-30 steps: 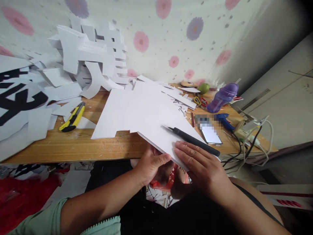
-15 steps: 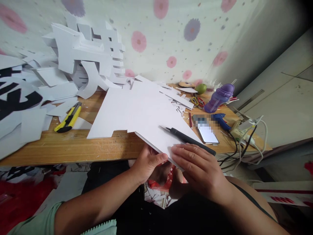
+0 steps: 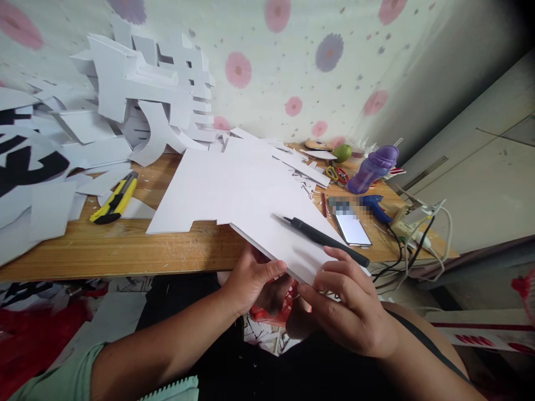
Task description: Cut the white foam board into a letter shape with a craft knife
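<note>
A large white board (image 3: 234, 178) lies on the wooden table, with a notch cut in its front edge. Its near part juts past the table's edge, where my left hand (image 3: 257, 278) grips the rim, thumb on top and fingers underneath. My right hand (image 3: 346, 301) is at the board's near right corner, fingers bent; whether they pinch the edge is hard to tell. On the board, just beyond my right hand, rests a black pen-shaped knife (image 3: 317, 234) with its thin tip pointing left.
A yellow cutter (image 3: 115, 200) lies at the left beside piled white cutouts (image 3: 87, 145). At the right are a phone (image 3: 353, 228), a blue glue gun (image 3: 376, 209), a purple bottle (image 3: 371, 170), scissors (image 3: 336, 174) and cables (image 3: 445, 245). Paper scraps lie behind the board.
My right hand has moved slightly right and down from lying flatter on the board, and its fingers are now more bent at the corner. My left hand keeps its grip.
</note>
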Demonstrator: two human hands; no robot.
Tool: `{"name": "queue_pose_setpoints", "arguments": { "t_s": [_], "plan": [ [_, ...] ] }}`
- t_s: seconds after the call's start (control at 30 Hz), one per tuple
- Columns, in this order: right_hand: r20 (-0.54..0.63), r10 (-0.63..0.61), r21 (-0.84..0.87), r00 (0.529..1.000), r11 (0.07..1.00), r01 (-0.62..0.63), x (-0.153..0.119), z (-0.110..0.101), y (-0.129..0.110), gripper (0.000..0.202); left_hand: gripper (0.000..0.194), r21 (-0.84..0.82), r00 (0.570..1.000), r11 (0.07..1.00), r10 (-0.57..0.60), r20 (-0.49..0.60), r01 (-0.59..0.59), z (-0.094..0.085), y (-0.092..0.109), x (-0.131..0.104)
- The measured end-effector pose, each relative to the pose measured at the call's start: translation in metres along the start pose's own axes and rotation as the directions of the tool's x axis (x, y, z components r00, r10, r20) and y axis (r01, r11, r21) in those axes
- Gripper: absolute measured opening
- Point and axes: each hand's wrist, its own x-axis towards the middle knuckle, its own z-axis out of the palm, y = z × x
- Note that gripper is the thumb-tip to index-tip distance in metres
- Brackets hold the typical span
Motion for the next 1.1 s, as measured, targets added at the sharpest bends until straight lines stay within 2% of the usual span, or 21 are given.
{"name": "queue_pose_setpoints", "arguments": {
  "t_s": [0.1,0.23,0.4,0.5,0.57,0.63,0.77,0.9,1.1],
  "plan": [
    [0.016,0.02,-0.014,1.0,1.0,-0.019,-0.002,0.0,-0.001,0.014,0.048,0.016,1.0,1.0,-0.013,-0.025,0.014,0.0,-0.001,0.0],
    [0.01,0.054,-0.025,0.998,0.998,-0.054,-0.001,0.0,-0.009,0.016,0.056,0.042,0.995,0.999,-0.012,-0.099,0.016,-0.002,-0.002,0.001],
    [0.017,-0.021,0.054,1.0,0.998,0.02,0.002,-0.011,-0.018,0.015,0.052,0.059,0.992,0.998,-0.022,-0.126,0.03,-0.002,0.001,0.001],
    [0.003,-0.027,0.045,1.0,0.999,0.027,-0.001,-0.018,-0.015,0.014,0.054,0.059,0.993,0.998,-0.02,-0.115,0.027,-0.002,0.002,0.001],
    [-0.038,0.013,0.008,0.999,1.0,-0.013,-0.004,-0.02,-0.009,0.006,0.054,0.053,0.995,0.998,-0.021,-0.099,0.027,-0.001,0.002,0.002],
    [-0.053,0.06,-0.03,0.997,0.998,-0.062,-0.007,-0.018,-0.003,0.011,0.05,0.051,0.996,0.999,-0.013,-0.09,0.018,-0.001,0.002,0.002],
    [-0.01,0.105,-0.093,0.994,0.99,-0.105,-0.011,-0.01,0.002,0.024,0.047,0.049,0.996,0.999,0.0,-0.09,0.005,-0.001,0.002,0.003],
    [0.001,0.058,-0.125,0.998,0.99,-0.058,-0.01,-0.008,-0.002,0.022,0.047,0.052,0.996,0.998,-0.021,-0.088,0.026,-0.003,-0.001,0.002],
    [0.012,-0.016,-0.11,1.0,0.994,0.017,-0.001,-0.01,-0.008,0.017,0.05,0.076,0.989,0.997,-0.004,-0.147,0.015,-0.002,-0.001,0.001]
  ]
}}
